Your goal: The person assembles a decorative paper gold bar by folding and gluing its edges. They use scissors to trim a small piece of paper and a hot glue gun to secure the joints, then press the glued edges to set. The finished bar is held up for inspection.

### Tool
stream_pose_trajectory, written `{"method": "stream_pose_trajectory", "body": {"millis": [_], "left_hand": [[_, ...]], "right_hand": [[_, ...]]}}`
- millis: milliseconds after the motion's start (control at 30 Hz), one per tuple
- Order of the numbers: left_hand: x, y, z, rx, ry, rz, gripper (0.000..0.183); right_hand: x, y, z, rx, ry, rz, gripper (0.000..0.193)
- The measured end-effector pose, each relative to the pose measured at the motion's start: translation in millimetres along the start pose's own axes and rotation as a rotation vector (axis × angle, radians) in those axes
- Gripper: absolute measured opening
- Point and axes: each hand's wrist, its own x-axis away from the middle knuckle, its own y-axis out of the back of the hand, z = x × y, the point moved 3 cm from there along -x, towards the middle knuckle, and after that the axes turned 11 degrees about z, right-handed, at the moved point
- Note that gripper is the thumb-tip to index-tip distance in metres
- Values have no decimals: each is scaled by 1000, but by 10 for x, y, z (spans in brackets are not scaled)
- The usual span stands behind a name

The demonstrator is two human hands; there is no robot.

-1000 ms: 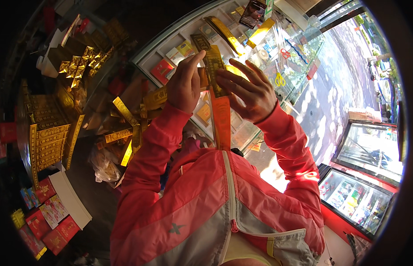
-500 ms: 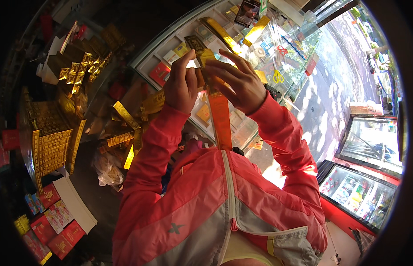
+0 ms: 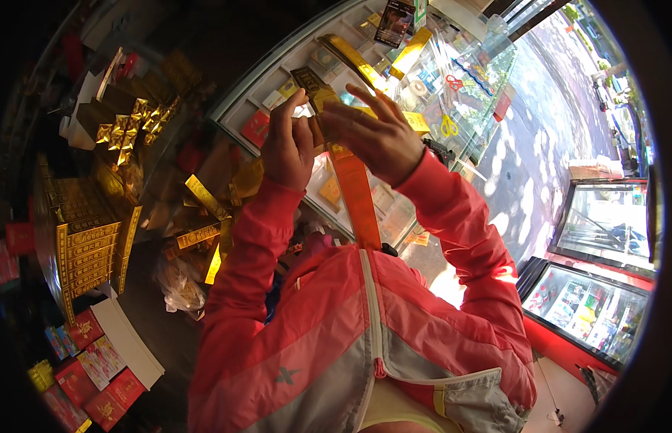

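A long strip of gold paper (image 3: 356, 195) stretches from between my hands down to my jacket front, its lower part glowing orange. Its darker, patterned far end (image 3: 305, 78) sticks out beyond my fingertips. My left hand (image 3: 287, 151) is closed on the strip's left side, thumb and forefinger raised. My right hand (image 3: 379, 141) lies over the strip from the right, fingers bent and pressed against it. Its thumb and the paper under the fingers are hidden. Beneath both hands is a glass display counter (image 3: 238, 97), where more gold strips (image 3: 350, 58) lie.
Yellow scissors (image 3: 448, 126) and red-handled scissors (image 3: 453, 83) rest on the counter at right. Patterned gold paper structures (image 3: 90, 249) stand at left, near folded gold pieces (image 3: 198, 195) and red boxes (image 3: 115, 397). A glass-topped freezer (image 3: 581, 310) stands at lower right.
Both hands have shifted slightly left. My right fingers have slid a little left along the paper and sit closer to the left hand. The strip stays between them.
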Motion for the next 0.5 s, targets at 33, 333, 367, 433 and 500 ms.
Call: {"method": "stream_pose_trajectory", "body": {"millis": [33,333,367,433,500], "left_hand": [[-6,2,-3,-10,-5,5,39],[-29,-17,-14,-63,-27,8,35],[-29,-22,-5,-74,-19,9,35],[-13,-13,15,-90,-3,12,34],[32,-8,23,-91,16,21,34]], "right_hand": [[13,-19,44,69,-1,-35,44],[82,-155,290,128,-127,28,92],[81,-160,297,145,-132,33,93],[74,-165,291,159,-133,48,94],[75,-172,272,155,-132,73,96]]}}
